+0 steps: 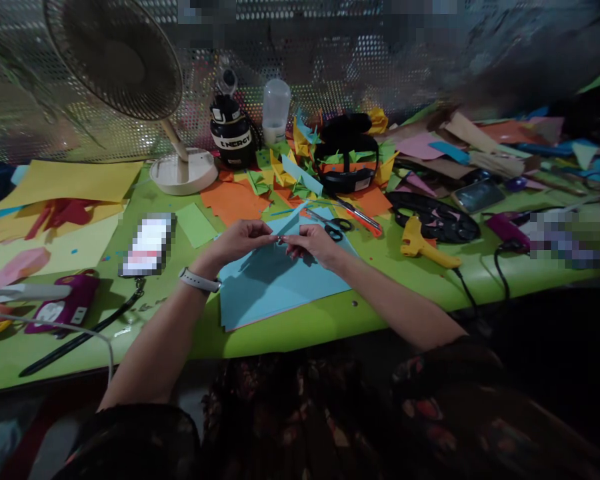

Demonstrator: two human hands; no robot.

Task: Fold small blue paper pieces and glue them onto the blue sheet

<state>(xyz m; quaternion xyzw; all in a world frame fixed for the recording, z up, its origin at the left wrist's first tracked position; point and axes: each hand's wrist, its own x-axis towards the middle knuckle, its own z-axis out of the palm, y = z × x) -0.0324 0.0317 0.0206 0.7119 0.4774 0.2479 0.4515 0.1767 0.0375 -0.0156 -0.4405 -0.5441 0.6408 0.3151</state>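
Observation:
My left hand [244, 239] and my right hand [316, 245] meet above a stack of light blue paper sheets [285, 293]. Both pinch a folded piece of light blue paper [291, 221] between thumb and fingertips, its pointed end rising behind them. My fingers partly cover the fold, and its lower part blends into the blue stack. Black-handled scissors [336, 228] lie just beyond my right hand. Beside them is an orange utility knife [363, 219]. A pale watch band circles my left wrist.
A white fan [183, 175] stands at the back left, near a black jar [230, 137]. Folded paper scraps surround a black case [347, 163]. On the right lie a yellow glue gun [425, 247] with its cord and a black tray [440, 220]. A phone [149, 243] lies left.

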